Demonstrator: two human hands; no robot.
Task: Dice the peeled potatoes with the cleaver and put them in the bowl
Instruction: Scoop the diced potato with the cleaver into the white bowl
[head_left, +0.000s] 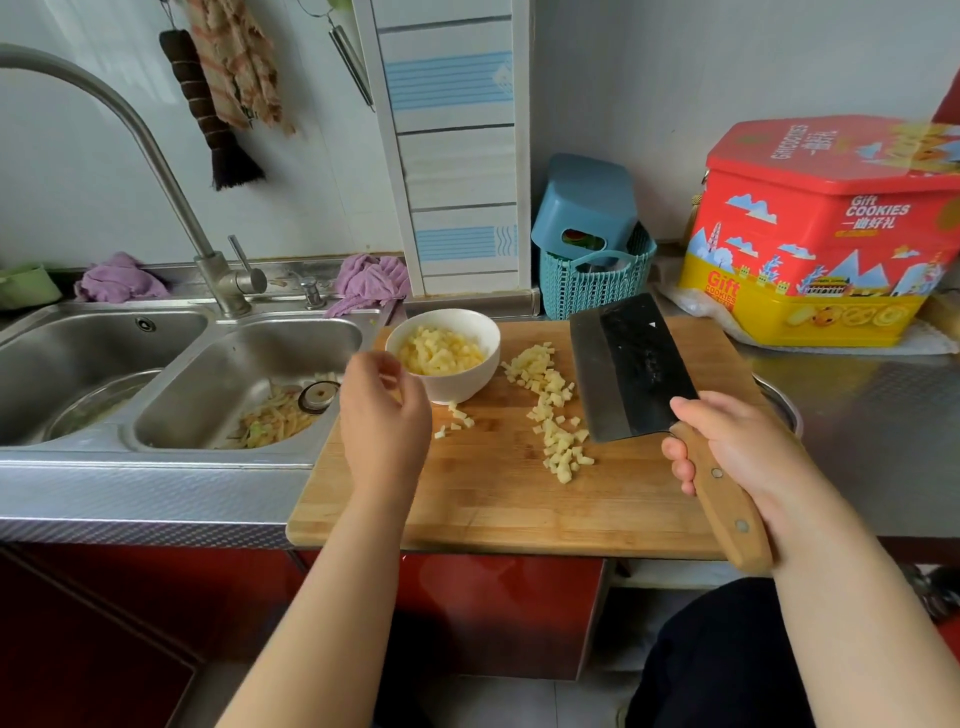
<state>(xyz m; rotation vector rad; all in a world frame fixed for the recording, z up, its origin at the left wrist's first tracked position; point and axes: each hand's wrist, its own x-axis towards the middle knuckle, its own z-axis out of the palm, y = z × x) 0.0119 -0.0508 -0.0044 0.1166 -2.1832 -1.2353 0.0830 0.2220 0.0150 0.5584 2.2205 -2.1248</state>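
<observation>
A: Where are the potatoes?

B: All diced. A good part sits in the white bowl (442, 354) at the far left corner of the wooden cutting board (498, 499). A long trail of potato cubes (553, 410) lies on the board just right of the bowl, and a few loose cubes (456, 420) lie near the bowl's base.

A: And the hands?

B: The right hand (737, 441) grips the wooden handle of the cleaver (631, 366), fingers curled round it. The blade is tilted, its flat side facing up, lifted above the board beside the trail of cubes. The left hand (384, 415) hangs just in front of the bowl with fingers loosely curled; I think it holds nothing, though the palm faces away.

A: What else is around?

B: The board rests on a steel surface (852, 447), its left edge over the sink (249, 384), where peelings (270, 421) lie by the drain. Behind the board stand a teal basket (597, 286) and a red and yellow cookie tin (826, 234). Purple cloths (370, 283) lie by the faucet (156, 150).
</observation>
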